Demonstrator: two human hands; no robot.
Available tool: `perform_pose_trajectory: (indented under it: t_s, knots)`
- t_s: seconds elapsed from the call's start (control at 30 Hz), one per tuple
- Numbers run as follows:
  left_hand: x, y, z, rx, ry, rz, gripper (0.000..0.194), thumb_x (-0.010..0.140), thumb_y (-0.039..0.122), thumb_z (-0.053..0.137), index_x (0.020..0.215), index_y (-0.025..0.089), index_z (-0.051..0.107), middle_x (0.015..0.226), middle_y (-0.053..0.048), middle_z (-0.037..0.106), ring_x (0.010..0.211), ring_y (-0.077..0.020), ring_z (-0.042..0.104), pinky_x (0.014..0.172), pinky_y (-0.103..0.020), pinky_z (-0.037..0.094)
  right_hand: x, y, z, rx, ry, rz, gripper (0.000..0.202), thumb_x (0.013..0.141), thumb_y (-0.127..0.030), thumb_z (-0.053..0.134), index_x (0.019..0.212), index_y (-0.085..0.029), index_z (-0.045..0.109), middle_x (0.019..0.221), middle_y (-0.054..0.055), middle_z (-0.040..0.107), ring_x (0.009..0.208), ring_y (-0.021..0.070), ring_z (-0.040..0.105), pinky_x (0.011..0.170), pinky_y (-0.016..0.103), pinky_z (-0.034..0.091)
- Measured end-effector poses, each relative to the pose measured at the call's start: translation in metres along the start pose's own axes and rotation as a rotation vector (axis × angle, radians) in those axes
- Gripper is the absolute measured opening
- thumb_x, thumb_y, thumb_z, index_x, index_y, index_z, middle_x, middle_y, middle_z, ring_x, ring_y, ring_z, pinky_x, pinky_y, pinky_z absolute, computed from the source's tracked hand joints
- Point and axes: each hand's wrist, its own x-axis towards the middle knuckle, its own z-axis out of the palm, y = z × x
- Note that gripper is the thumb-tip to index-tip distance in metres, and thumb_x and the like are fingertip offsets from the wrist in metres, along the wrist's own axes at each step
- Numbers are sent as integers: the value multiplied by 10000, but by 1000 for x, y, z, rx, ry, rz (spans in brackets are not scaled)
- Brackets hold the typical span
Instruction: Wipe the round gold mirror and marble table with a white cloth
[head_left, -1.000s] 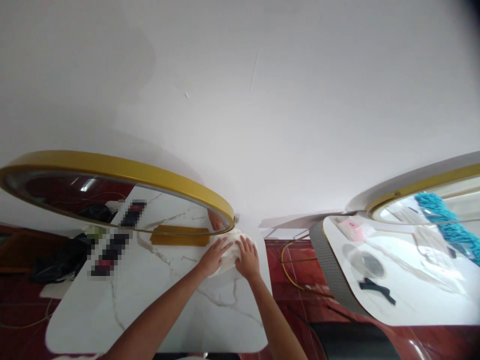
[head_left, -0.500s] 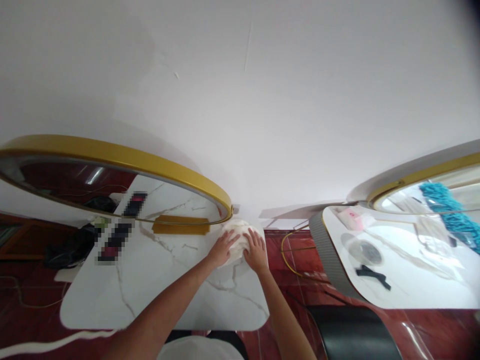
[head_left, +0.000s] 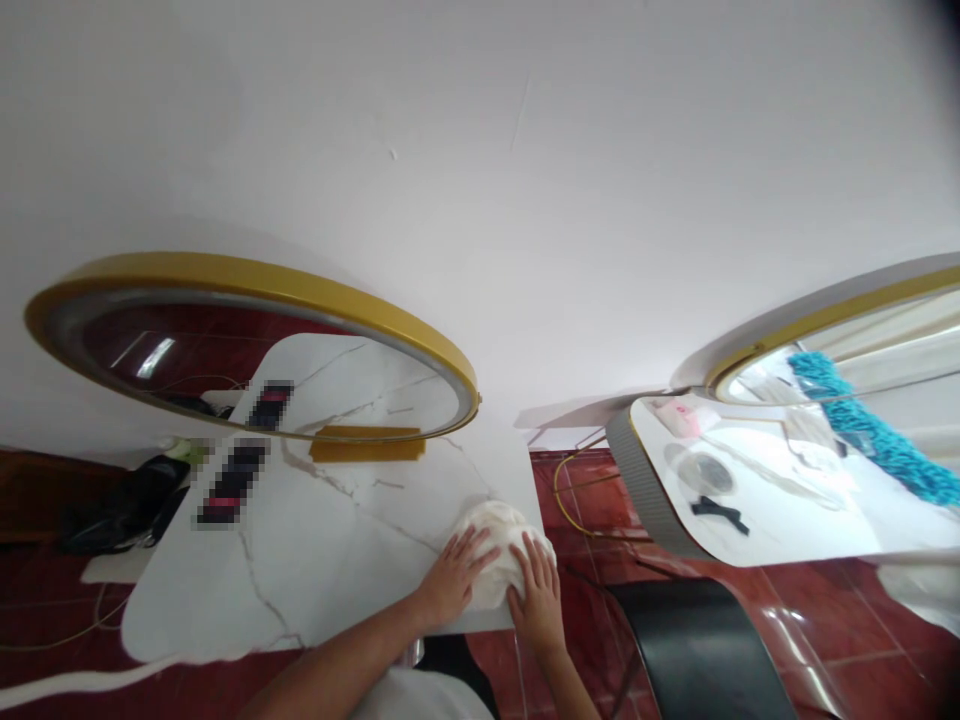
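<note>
A bunched white cloth (head_left: 491,555) lies near the front right corner of a white marbled tabletop (head_left: 330,560). On its left side rests my left hand (head_left: 450,580), palm down with the fingers stretched and spread over the folds. My right hand (head_left: 536,590) presses on the cloth's right side, fingers extended and slightly apart. Both hands touch the cloth from above without wrapping round it. Part of the cloth is hidden beneath them.
A gold-framed round mirror (head_left: 375,300) stands against the wall on a gold base (head_left: 367,445). A pixelated dark item (head_left: 232,485) lies to the left. Rightward are a black chair (head_left: 697,650) and a second white table (head_left: 795,520) with a black bow-shaped item (head_left: 720,515).
Both hands and the cloth have moved from the back right of the tabletop toward its front right corner. The camera view has shifted somewhat.
</note>
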Motion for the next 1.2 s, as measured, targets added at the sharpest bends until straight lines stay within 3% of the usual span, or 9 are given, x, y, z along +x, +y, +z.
perform_pose_trajectory:
  t_s: [0.17,0.37,0.53,0.7,0.83,0.97,1.07,1.2]
  knots:
    - [-30,-7,-1,-22,-13,36,934,687,-14,417,1463,398,100,1564,75,-16,1420,-291,76,1133,-525,187,-29,-26,13,-15,0,41,622,835,-303,414,1440,-299,272,1547,-30,120,1424,274,70,1136,529,135]
    - [-71,-33,-10,-89,-10,45,962,647,-27,421,1459,401,129,1563,84,37,1419,-256,113,1142,-498,201,-29,-62,28,-32,-22,-7,650,815,-282,433,1444,-283,267,1549,-13,117,1421,278,87,1136,528,132]
    - [-117,-71,-19,-102,53,-20,920,662,-9,431,1449,400,187,1558,96,72,1416,-255,133,1146,-488,199,-21,-118,48,-32,-63,-18,689,792,-269,456,1450,-278,249,1551,-4,105,1420,296,78,1131,534,126]
    - [-177,-112,-40,-82,132,-96,819,719,-7,378,1429,385,262,1549,109,126,1415,-220,147,1149,-480,195,-14,-189,75,-34,-152,-70,718,791,-285,483,1461,-272,225,1556,22,67,1415,322,75,1117,540,129]
    - [-229,-145,-57,-56,162,-134,745,768,21,373,1420,370,291,1540,103,175,1409,-200,171,1149,-465,205,-6,-235,88,7,-256,-177,733,823,-432,503,1470,-286,191,1556,37,62,1405,354,102,1088,562,174]
    - [-272,-170,-68,-7,199,-181,660,842,74,362,1419,385,290,1530,104,211,1401,-196,203,1144,-453,228,5,-269,88,51,-373,-330,792,810,-488,522,1473,-319,123,1556,21,37,1401,345,130,1083,540,208]
    - [-294,-182,-73,34,231,-210,626,880,100,342,1426,397,264,1531,101,205,1397,-199,218,1142,-448,238,13,-290,86,84,-422,-402,843,789,-492,544,1474,-333,78,1555,3,-16,1407,329,113,1099,514,201]
    - [-305,-195,-73,69,279,-266,633,891,107,334,1450,373,204,1542,80,179,1406,-207,188,1137,-434,250,25,-314,86,108,-444,-433,882,779,-459,553,1480,-299,42,1548,12,-81,1414,326,71,1111,496,198]
